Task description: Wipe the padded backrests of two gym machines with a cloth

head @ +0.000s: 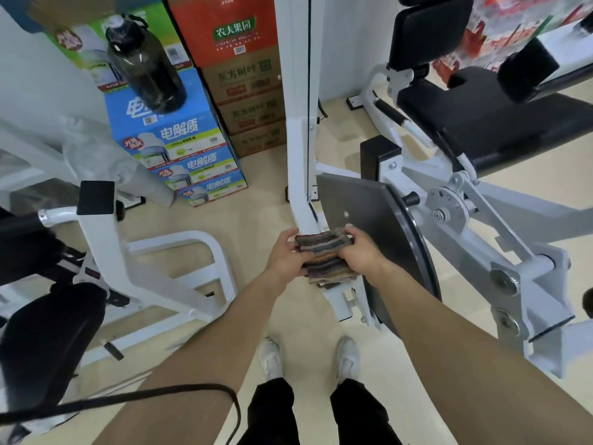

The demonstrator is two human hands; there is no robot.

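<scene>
This is a small gym with a corner used for storage. White steel-framed exercise machines crowd a pale wood-look floor (256,200): on the right, one with a black padded seat (500,123), an upright black backrest pad (430,30), a cylindrical roller pad (526,70) and a dark metal footplate (378,242); on the left, another white frame (106,239) carrying black padding (48,342). Against the wall stand stacked cartons of bottled drinks, blue ones (179,149) beside brown and red ones (250,91), with a large dark water jug (144,62) sitting on top of the blue stack
</scene>
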